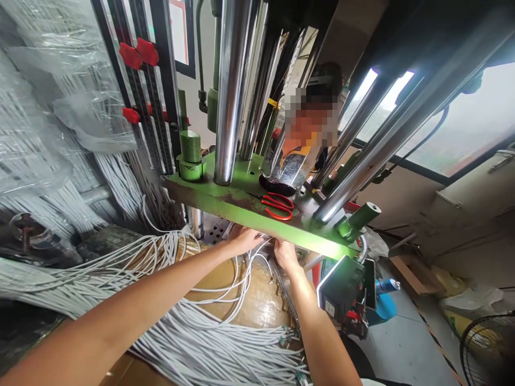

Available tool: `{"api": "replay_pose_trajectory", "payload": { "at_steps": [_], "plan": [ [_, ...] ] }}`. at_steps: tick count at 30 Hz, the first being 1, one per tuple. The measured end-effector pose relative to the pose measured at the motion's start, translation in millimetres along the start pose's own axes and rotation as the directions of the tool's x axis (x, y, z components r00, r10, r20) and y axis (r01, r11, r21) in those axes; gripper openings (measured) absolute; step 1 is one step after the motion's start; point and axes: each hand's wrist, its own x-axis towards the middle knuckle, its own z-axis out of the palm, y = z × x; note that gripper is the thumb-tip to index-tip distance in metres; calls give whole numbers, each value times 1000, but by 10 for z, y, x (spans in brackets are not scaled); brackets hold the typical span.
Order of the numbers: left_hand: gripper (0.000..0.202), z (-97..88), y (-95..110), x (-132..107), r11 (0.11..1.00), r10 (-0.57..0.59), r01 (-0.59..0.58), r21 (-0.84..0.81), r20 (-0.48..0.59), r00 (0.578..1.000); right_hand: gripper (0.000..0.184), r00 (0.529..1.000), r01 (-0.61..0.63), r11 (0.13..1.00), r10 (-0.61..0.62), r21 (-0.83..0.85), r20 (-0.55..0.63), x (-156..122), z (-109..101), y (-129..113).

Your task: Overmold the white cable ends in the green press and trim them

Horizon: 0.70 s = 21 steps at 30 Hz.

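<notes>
In the head view, the left hand (243, 239) and the right hand (286, 254) are raised side by side against the front edge of a green steel press plate (245, 187). Their fingers are curled out of sight behind it, so whether either hand is closed on anything cannot be told. White cables (217, 343) are heaped across the lower middle of the frame, their long runs pointing from the lower left up toward the hands, apparently so that they can be reached there; small connectors (287, 338) are seen on the cable ends at lower right. More white cable (60, 123) is hung in clear plastic at the upper left — kept clear of the hands, it seems. Red-handled scissors (277, 206) are laid on the plate just above the hands, probably for easy reach. Chrome columns (231, 91) rise from the plate, a control box (341, 287) is mounted below its right end, and a co-worker (322, 80) is partly seen behind the columns.
</notes>
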Motion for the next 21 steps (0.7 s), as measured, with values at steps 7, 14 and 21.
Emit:
{"api": "replay_pose_trajectory", "payload": {
  "at_steps": [7, 14, 21],
  "plan": [
    [30, -68, -26, -9, 987, 55, -56, 148, 15, 998, 37, 999, -9, 1000, 9, 13, -31, -40, 45, -31],
    [41, -308, -423, -127, 975, 47, -61, 214, 74, 996, 45, 995, -36, 997, 42, 62, -87, -211, 134, 155],
    [45, -400, -326, -85, 981, 52, -78, 180, 142, 988, 54, 996, 1, 992, 10, 124, -89, -197, 60, 107]
  ]
}}
